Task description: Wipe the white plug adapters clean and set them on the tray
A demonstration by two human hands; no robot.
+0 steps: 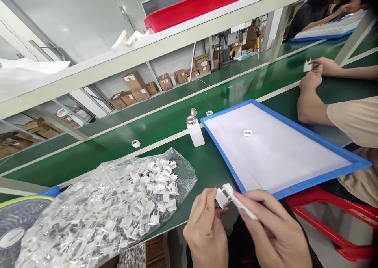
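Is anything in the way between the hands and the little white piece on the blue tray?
Nothing visible. The left hand and right hand hold white plastic parts just below the blue tray's near edge, and bare white surface leads to the small white piece.

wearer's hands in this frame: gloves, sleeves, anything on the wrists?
Both bare. No gloves, finger cots or rings show on the left hand or the right hand. Nails look short and unpainted. No watch, strap or sleeve cuff shows on either wrist before the frame edge; only dark clothing shows beneath the hands.
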